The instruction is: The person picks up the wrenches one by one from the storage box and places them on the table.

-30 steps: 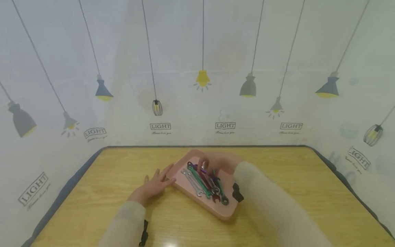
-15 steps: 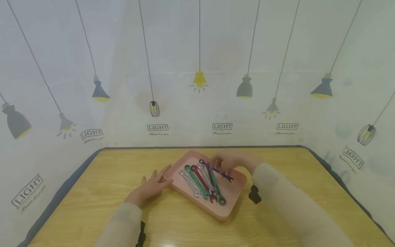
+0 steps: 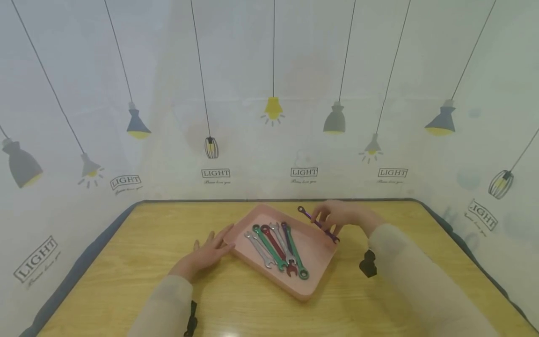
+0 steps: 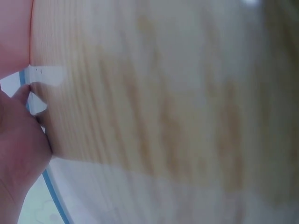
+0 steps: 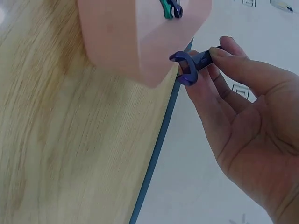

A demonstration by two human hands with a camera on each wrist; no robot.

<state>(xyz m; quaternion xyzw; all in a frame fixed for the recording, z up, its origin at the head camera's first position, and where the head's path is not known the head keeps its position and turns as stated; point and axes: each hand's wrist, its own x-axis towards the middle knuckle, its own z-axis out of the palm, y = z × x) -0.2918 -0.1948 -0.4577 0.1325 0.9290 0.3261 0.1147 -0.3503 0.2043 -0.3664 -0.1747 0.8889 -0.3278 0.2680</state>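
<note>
A purple wrench (image 3: 317,225) is pinched between thumb and fingers of my right hand (image 3: 337,215), above the tray's far right rim. The right wrist view shows the open end of this wrench (image 5: 188,69) jutting past the fingertips of the hand (image 5: 252,112). Fingers spread, my left hand (image 3: 206,252) touches the left corner of the pink tray (image 3: 311,291). Inside the tray lie a silver wrench (image 3: 258,250), a green wrench (image 3: 269,248), a red wrench (image 3: 275,244) and several others side by side, some overlapping.
The tray sits at an angle on a wood-grain table (image 3: 236,304). Behind the table stands a pale wall covering (image 3: 252,145) printed with hanging lamps, meeting it along a dark blue edge. A black strap end (image 3: 368,263) hangs from the right sleeve.
My right hand has drawn the purple wrench from among the others, rightward and up to the tray's far right rim. The left hand has stayed at the tray's corner.
</note>
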